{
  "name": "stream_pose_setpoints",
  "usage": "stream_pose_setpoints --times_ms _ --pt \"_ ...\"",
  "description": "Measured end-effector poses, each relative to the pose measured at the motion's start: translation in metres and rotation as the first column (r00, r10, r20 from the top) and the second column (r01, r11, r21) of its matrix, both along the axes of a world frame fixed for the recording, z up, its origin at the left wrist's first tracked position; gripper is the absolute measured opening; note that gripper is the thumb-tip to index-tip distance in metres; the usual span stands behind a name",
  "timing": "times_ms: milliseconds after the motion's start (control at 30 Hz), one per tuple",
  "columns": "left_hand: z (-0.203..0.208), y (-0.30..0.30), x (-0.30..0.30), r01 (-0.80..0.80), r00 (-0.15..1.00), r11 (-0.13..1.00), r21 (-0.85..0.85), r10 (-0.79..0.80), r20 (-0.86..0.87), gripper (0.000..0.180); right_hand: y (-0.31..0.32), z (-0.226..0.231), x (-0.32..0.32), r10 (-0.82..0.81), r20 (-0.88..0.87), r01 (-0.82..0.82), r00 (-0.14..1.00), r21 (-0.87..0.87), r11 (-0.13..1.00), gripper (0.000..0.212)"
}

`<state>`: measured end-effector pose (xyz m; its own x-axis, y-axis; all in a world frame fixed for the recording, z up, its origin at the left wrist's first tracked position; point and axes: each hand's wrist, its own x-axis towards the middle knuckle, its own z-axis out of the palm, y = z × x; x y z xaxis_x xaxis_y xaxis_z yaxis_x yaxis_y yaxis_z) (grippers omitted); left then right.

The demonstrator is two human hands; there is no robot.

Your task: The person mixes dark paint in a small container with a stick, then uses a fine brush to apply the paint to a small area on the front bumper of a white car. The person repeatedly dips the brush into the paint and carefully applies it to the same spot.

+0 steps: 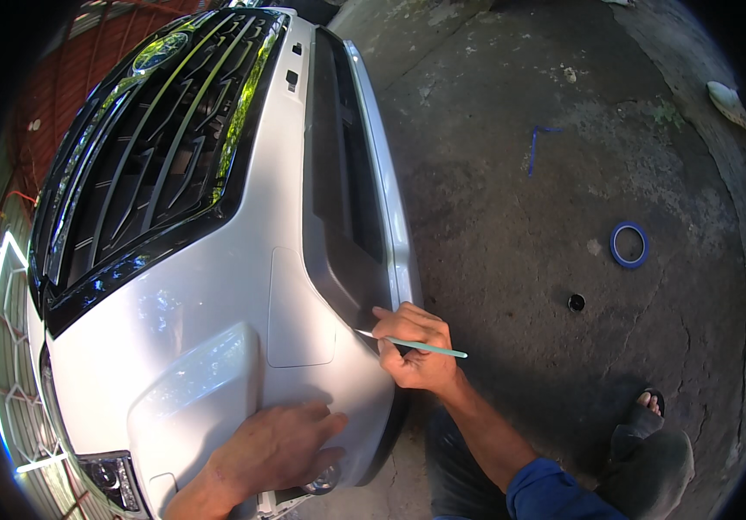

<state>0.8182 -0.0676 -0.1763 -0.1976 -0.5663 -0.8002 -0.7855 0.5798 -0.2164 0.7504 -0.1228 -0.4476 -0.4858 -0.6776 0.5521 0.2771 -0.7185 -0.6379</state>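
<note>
My right hand [416,345] pinches a thin paintbrush [442,349] with a mint-green handle. The brush's pale front end points left, at the seam where the white car bumper [291,286] meets the dark grey lower trim [334,234]. Its very tip is too small to tell whether it touches. Lower left, my left hand [282,446] lies on the bumper with its fingers stretched out and apart, holding nothing. Near its fingertips a round lamp [325,479] shows in part. A raised white panel [195,381] sits just beyond this hand.
The black grille [156,147] fills the upper left, and a headlight [109,481] shows at lower left. On the concrete floor lie a blue tape roll [629,244], a small round pot with dark contents [576,302] and a blue tape strip [532,149]. My sandalled foot [648,403] is at lower right.
</note>
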Motion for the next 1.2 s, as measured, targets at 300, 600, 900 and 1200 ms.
stream_pose_setpoints --times_ms 300,600,900,1200 --pt "0.001 0.000 0.000 -0.026 1.000 1.000 0.013 0.026 0.017 0.037 0.003 0.001 -0.003 -0.046 -0.029 0.046 0.999 -0.011 0.999 0.016" --pt "0.000 0.000 -0.001 -0.018 1.000 1.000 -0.001 0.018 0.006 0.037 0.016 -0.005 0.013 -0.198 -0.033 0.197 0.980 -0.034 0.980 0.017" --pt "0.002 0.001 -0.007 -0.087 0.995 0.996 0.018 0.087 0.044 0.033 0.018 -0.003 0.013 -0.152 -0.006 0.152 0.988 -0.014 0.988 0.012" --pt "0.001 0.001 -0.004 -0.027 0.999 1.000 0.007 0.027 0.020 0.038 0.012 -0.001 0.002 -0.078 -0.024 0.079 0.997 0.035 0.996 0.014"
